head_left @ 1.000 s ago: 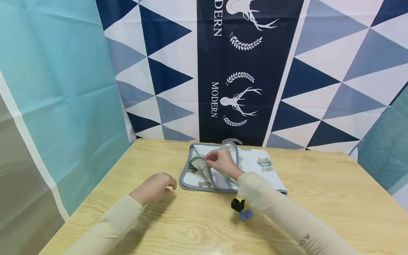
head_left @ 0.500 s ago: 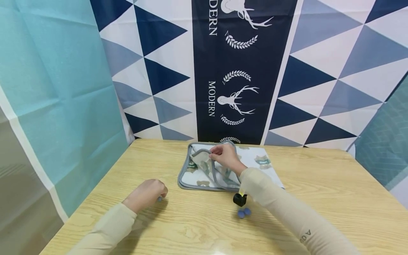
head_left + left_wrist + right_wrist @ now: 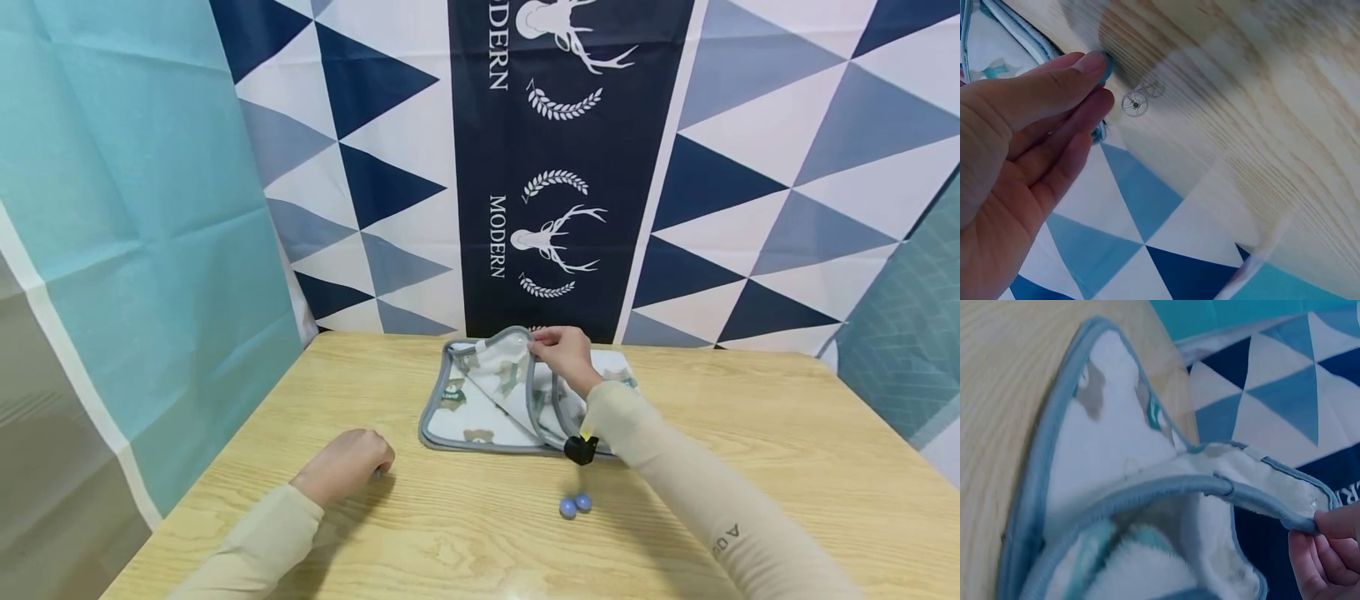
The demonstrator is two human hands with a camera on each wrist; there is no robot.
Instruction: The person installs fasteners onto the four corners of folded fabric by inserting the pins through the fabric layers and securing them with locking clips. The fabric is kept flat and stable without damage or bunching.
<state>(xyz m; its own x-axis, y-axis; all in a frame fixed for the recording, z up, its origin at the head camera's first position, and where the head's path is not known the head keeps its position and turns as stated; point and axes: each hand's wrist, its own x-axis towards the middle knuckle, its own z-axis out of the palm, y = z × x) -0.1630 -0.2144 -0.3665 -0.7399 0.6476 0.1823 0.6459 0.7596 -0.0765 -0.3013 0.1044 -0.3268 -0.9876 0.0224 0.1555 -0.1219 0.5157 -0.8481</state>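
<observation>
My right hand [image 3: 564, 358] pinches the grey-edged corner of a folded white blanket [image 3: 480, 417] with a bear print. In the head view that corner is raised and peeled back over the blanket's right part. The right wrist view shows thumb and fingers gripping the grey trim [image 3: 1297, 522], with the layers below parted. My left hand [image 3: 347, 462] stays low over the table, left of the blanket, its thumb and fingers holding a small blue piece [image 3: 1107, 66], mostly hidden. A clear spoked disc [image 3: 1135, 104] shows by the left fingertips.
Two small blue round pieces [image 3: 576, 505] lie on the wooden table [image 3: 450, 542] in front of the blanket. Just above them hangs the black wrist camera [image 3: 580, 450]. A patterned curtain [image 3: 405, 192] stands behind the table, and a turquoise one [image 3: 172, 275] on the left.
My right hand has drawn the blanket corner up, back and to the right, showing more of the layer below. My left hand has shifted slightly left, then stayed in place.
</observation>
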